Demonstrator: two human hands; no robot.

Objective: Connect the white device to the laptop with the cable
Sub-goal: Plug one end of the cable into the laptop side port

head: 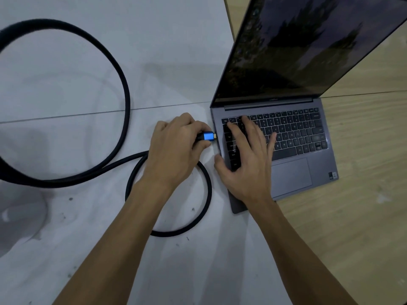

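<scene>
An open grey laptop (308,172) sits at the right, its dark screen tilted back. A thick black braided cable (123,84) loops widely over the pale floor at the left and curls in a small ring under my arm. My left hand (174,148) grips the cable's blue plug (208,136), whose gold tip sits right at the laptop's left edge. My right hand (246,157) lies flat, fingers spread, on the left side of the keyboard. The white device is not in view.
The laptop rests on a light wooden surface (363,194) that meets the grey tiled floor (66,238). A grey rounded object (19,214) shows at the left edge.
</scene>
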